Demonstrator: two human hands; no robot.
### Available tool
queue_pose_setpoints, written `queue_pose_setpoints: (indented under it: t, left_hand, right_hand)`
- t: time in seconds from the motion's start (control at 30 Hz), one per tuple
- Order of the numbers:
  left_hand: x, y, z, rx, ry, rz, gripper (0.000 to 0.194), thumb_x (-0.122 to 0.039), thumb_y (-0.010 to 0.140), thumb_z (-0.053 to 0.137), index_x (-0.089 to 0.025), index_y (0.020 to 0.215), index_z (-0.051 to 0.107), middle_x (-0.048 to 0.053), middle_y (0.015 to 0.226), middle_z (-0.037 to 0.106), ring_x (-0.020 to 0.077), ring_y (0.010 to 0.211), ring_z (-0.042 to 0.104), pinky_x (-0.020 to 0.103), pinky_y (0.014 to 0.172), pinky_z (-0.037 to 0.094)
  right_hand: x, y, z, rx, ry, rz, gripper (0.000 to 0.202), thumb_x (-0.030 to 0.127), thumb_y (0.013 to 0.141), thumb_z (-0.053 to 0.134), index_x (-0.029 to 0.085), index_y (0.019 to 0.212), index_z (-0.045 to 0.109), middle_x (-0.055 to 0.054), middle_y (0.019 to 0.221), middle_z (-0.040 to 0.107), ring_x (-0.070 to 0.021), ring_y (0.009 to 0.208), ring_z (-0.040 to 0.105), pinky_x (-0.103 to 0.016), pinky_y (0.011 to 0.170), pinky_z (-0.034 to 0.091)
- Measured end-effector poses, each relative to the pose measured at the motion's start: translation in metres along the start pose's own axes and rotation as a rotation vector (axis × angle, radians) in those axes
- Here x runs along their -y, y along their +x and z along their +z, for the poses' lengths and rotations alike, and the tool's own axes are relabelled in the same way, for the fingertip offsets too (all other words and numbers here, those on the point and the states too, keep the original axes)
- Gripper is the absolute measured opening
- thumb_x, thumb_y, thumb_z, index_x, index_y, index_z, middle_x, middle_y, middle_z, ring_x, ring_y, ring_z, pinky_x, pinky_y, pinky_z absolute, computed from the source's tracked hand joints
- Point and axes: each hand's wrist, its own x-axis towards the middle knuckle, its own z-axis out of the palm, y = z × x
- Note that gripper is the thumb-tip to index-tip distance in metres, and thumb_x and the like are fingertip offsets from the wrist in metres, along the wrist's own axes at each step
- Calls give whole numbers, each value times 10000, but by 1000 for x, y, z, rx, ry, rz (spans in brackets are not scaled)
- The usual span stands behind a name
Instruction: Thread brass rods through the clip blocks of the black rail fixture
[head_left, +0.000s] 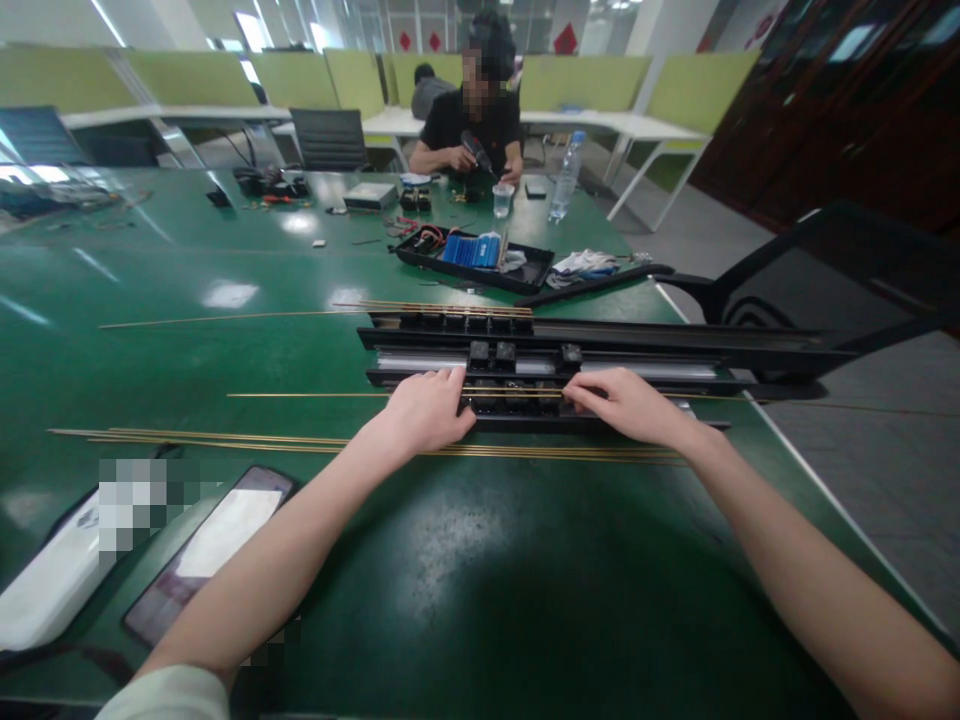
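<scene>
My right hand pinches a thin brass rod between thumb and fingertips, over the nearest black rail. Across the left part of that rail lies my left hand, its fingers at the far side and its thumb at the near side, closed around it. The rod passes beneath the left hand and sticks out to the left. Small black blocks sit in the rail between my hands. Behind it, a second rail holds several dark blocks along a pale strip.
More brass rods lie in front of the rails, others behind. At lower left are a phone and a white device. A tool tray, gloves and a bottle stand farther back. Opposite sits a person holding a power tool.
</scene>
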Motion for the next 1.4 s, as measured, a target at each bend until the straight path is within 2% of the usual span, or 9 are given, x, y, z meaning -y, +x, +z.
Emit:
queue_pose_setpoints:
  t: [0.17,0.37,0.63,0.9,1.4]
  left_hand:
    - [2,0,-2,-19,15,9,364,-408,918,423,-143,1133,550,173,1112,732,313,1029,700,417,910,493]
    - [11,3,-8,20,4,90,389,-437,893,465,-140,1128,555,168,1066,744,330,1008,703,444,953,469]
    - [23,5,-10,67,-20,101,382,-458,913,480,-172,1159,535,156,1040,745,343,948,716,407,771,521]
    - [26,7,-14,123,-78,95,371,-451,918,519,-178,1168,535,153,1121,729,321,1015,703,383,811,526]
    - [27,8,-11,105,-89,80,366,-460,909,541,-196,1162,541,124,1124,730,310,1009,703,379,804,528]
  right_hand:
    - [-1,1,0,3,5,5,364,450,985,457,221,808,677,-14,757,724,-201,711,652,-301,669,421]
    - [-4,1,-1,0,-10,-1,365,453,985,464,222,816,690,-16,743,722,-199,696,648,-300,666,417]
    - [-4,2,-4,17,-2,2,355,445,984,468,224,810,684,-15,753,725,-201,706,650,-299,670,413]
    - [-4,2,-7,25,7,9,354,431,978,474,219,800,694,-22,754,729,-196,694,645,-298,659,410]
    - [-11,0,-12,80,35,14,338,441,974,474,221,823,681,-18,759,729,-199,708,649,-303,687,427]
